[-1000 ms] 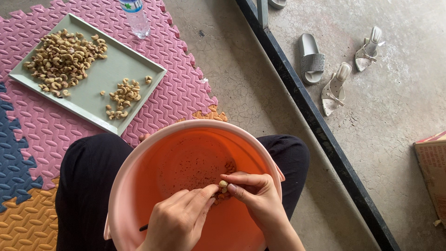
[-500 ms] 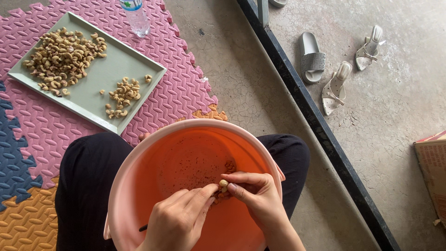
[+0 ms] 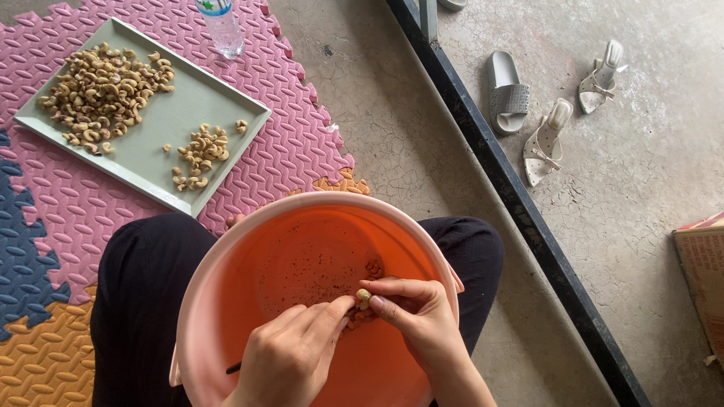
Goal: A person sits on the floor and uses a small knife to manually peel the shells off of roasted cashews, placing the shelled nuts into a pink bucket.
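Step in hand: peeling a single cashew nut over the orange basin, judging by how both hands met on it.
Left hand: fingers curled, thumb and forefinger pressed against the nut from the left; a thin dark tool stuck out from under the palm (whether a knife or a pick, I could not tell).
Right hand: fingers bent inward, pinching the nut from the right, fingertips touching those of the left hand.
Nut's place: held above the middle of the basin, clear of its floor, between the two sets of fingertips.
Basin: rested on the person's lap between the black trouser legs; brown flecks of skin and a few nuts lay on its floor near the right wall.
Tray: pale green, on the pink foam mat beyond the basin's far left rim; a large heap of nuts at its far left corner, a smaller heap near its middle.
Next move calls for: a steady pinch from the right hand and a light scrape from the left, so the skin comes away without breaking the kernel.
Around: a clear bottle at the mat's far edge, sandals on the concrete past the dark rail.
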